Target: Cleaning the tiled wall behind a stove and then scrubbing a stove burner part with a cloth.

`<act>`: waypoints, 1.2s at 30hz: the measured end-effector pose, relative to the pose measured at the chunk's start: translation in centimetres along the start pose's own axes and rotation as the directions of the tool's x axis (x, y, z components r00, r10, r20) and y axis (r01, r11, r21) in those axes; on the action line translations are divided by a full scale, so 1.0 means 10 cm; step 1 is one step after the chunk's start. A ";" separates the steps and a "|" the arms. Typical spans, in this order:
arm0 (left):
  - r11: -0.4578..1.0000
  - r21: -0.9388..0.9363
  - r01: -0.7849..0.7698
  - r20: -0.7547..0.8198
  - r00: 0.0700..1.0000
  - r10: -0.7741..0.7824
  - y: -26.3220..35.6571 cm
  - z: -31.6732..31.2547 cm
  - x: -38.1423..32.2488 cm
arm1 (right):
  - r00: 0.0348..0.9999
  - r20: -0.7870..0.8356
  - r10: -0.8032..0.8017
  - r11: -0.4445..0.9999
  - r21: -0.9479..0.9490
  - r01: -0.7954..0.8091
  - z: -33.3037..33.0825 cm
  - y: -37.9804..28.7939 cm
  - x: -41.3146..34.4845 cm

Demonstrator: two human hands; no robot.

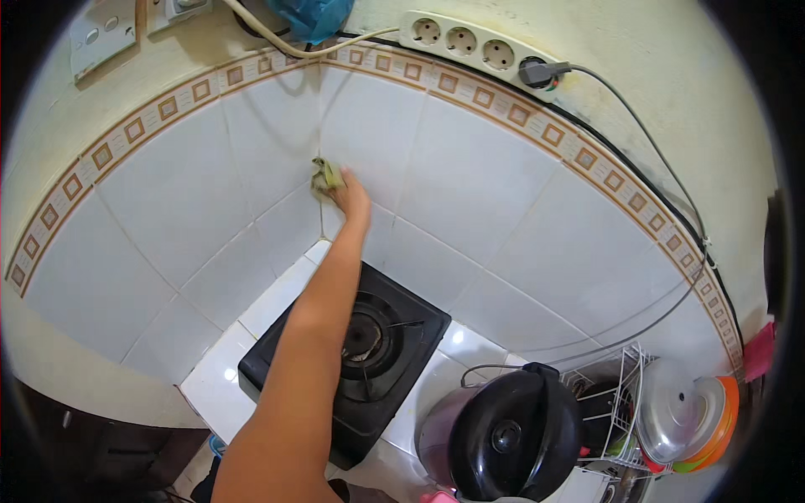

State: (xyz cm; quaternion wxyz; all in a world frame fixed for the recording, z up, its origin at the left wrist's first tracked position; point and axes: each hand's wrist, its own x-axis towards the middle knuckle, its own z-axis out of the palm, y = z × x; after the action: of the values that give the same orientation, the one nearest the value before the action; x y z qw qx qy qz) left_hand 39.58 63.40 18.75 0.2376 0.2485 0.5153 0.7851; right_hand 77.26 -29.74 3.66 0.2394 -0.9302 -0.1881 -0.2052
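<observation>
One arm reaches up from the bottom of the view across a black gas stove (402, 371). Its hand, which looks like my right hand (352, 192), presses a crumpled greenish cloth (327, 177) against the white wall tiles (465, 182) at the corner where two walls meet. The fingers are partly hidden by the cloth. My left hand is out of view. Below the arm, the stove's round burner (363, 336) is partly covered by the forearm.
A rice cooker (509, 434) with a black lid stands right of the stove, its cord running to a power strip (478, 50). Farther right, a wire dish rack (619, 409) holds a metal lid (670, 409) and colored plates. A blue plastic bag (314, 16) hangs above the corner.
</observation>
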 end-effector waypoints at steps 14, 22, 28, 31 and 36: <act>0.775 0.011 0.632 -0.169 0.765 -0.622 -0.43 0.10 -0.88 | 0.979 0.077 0.189 0.974 -0.137 -0.178 -0.07 0.49 -0.01; 0.545 -0.029 0.838 -0.136 0.536 -0.833 0.32 0.62 -2.52 | 0.913 0.290 0.286 0.952 -0.196 -0.236 -0.37 -0.39 0.30; 0.228 -0.236 0.945 0.422 0.311 -0.852 1.06 0.97 -2.92 | 0.992 0.128 0.005 0.999 -0.054 0.002 -0.54 -0.33 0.23; 0.185 -0.215 0.959 0.619 0.281 -0.734 1.51 1.10 -3.05 | 0.988 0.034 0.150 0.977 0.146 -0.154 -0.60 -0.28 0.20; 0.153 -0.081 0.985 0.895 0.140 -0.424 2.24 0.46 -3.07 | 0.946 -0.105 0.307 0.863 0.450 -0.230 -0.83 -0.68 0.43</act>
State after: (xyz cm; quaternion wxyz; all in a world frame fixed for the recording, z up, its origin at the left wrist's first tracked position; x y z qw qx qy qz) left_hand 63.34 39.27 36.60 0.8638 0.0973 0.0915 0.4858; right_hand 75.44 -27.48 14.79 0.4810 -0.8496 -0.0756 -0.2028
